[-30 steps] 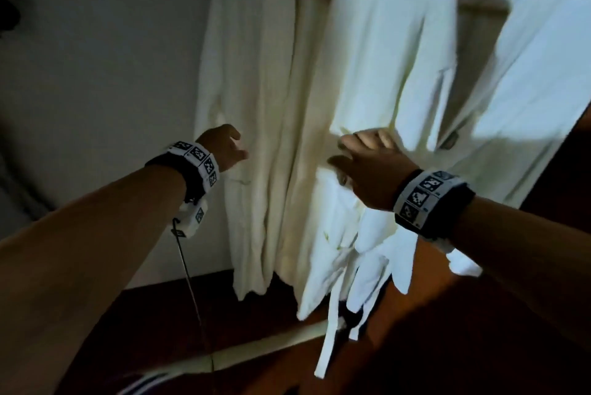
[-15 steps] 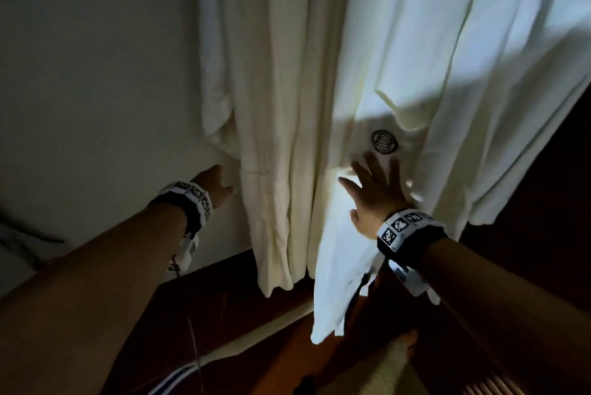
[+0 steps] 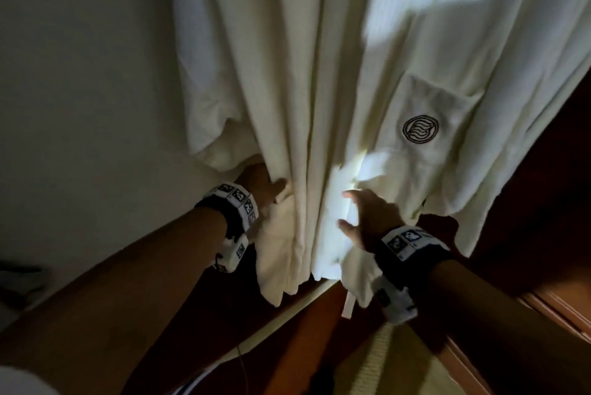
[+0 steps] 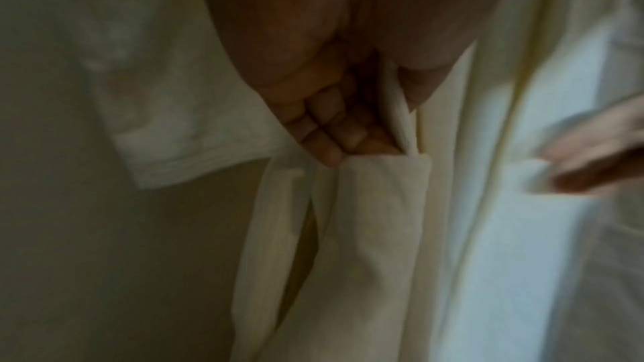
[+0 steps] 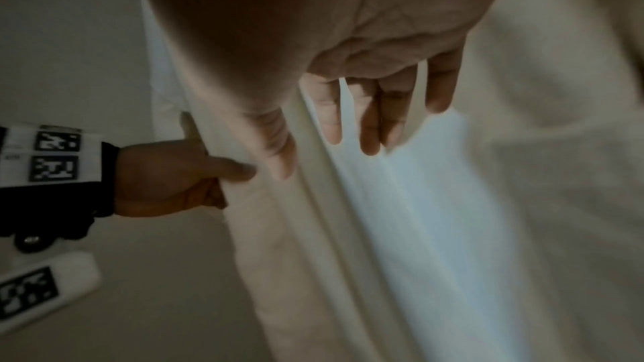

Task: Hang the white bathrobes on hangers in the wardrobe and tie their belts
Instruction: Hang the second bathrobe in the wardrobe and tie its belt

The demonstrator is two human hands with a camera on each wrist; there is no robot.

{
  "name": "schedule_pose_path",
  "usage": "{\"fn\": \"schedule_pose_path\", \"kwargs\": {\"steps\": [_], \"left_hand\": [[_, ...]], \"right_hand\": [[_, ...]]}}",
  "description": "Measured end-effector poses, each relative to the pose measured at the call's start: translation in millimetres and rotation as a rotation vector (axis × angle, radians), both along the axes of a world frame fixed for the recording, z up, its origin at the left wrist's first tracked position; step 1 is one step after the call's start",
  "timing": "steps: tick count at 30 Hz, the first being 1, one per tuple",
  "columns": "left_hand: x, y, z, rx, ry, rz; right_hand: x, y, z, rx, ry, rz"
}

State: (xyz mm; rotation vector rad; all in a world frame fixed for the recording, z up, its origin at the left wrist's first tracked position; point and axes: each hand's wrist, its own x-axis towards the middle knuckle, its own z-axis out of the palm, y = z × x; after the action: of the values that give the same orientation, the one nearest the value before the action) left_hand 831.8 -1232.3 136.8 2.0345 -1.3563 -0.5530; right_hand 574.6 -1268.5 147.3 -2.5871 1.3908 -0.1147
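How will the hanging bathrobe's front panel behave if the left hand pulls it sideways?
Probably floppy: the bathrobe hangs in long folds and bunches where the left hand pinches it. It likely swings back when released. The towelling looks thick, so probably fairly heavy.

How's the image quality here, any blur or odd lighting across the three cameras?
Head view: dim, with bright bluish patches on the bathrobe; the round pocket logo stays sharp. Left wrist view: soft and dark, right hand smeared by motion. Right wrist view: palm close and blurry, left hand clearer.
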Motion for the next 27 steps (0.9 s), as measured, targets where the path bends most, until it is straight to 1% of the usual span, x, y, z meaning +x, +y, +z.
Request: {"fn": "schedule_pose_path", "kwargs": {"steps": [2, 4, 6, 7, 8, 10, 12, 13, 15, 17, 19, 21, 22, 24, 25, 26, 27], "left_hand": [[-10.9, 8.8, 5.3, 0.016, 0.031, -0.099], [-15.3, 18.2, 11.7, 0.027, 0.044, -0.183], [-15.7, 28.9, 16.7, 0.067, 0.057, -0.260], [-14.4, 34.7, 17.6, 0.082, 0.097, -0.286], [-9.9, 40.5, 16.4, 0.084, 0.139, -0.292], [2.3, 48.1, 10.9, 0.064, 0.196, -0.244], [4.9, 51.7, 6.8, 0.045, 0.291, -0.188], [-0.2, 52.3, 5.9, 0.047, 0.334, -0.197], [-21.3, 49.9, 9.1, 0.060, 0.408, -0.288], [-40.8, 44.6, 15.1, 0.032, 0.421, -0.385], [-43.6, 38.1, 18.3, 0.015, 0.337, -0.443], [-33.1, 31.9, 19.6, -0.007, 0.143, -0.434], [-25.4, 30.1, 18.6, -0.014, 0.011, -0.375], [-11.7, 26.6, 15.4, 0.035, -0.248, -0.186], [-4.8, 24.9, 8.7, 0.112, -0.289, -0.101], [-2.4, 25.9, 3.4, 0.202, -0.258, -0.058], [-0.8, 27.1, -5.6, 0.281, -0.156, -0.066]], "right_hand": [[27.8, 8.9, -8.3, 0.172, -0.121, 0.003], [50.7, 13.9, -19.2, 0.292, -0.143, -0.049], [62.8, 14.6, -31.7, 0.302, -0.227, -0.097], [64.1, 14.2, -35.4, 0.296, -0.288, -0.117], [63.1, 13.9, -37.9, 0.289, -0.328, -0.133], [55.5, 12.1, -40.6, 0.273, -0.359, -0.146], [45.3, 12.7, -41.1, 0.253, -0.388, -0.095], [41.2, 15.0, -41.0, 0.280, -0.422, -0.036], [37.5, 23.9, -40.0, 0.363, -0.440, 0.069], [38.5, 28.2, -39.9, 0.397, -0.415, 0.068], [36.5, 26.9, -43.7, 0.295, -0.411, -0.027], [29.5, 23.8, -44.5, 0.201, -0.382, -0.119], [24.9, 22.3, -44.1, 0.197, -0.380, -0.144], [16.5, 20.7, -43.1, 0.217, -0.385, -0.174], [13.3, 19.4, -42.4, 0.225, -0.385, -0.183], [11.0, 17.5, -41.2, 0.233, -0.374, -0.182], [9.0, 16.2, -40.0, 0.242, -0.358, -0.170]]}}
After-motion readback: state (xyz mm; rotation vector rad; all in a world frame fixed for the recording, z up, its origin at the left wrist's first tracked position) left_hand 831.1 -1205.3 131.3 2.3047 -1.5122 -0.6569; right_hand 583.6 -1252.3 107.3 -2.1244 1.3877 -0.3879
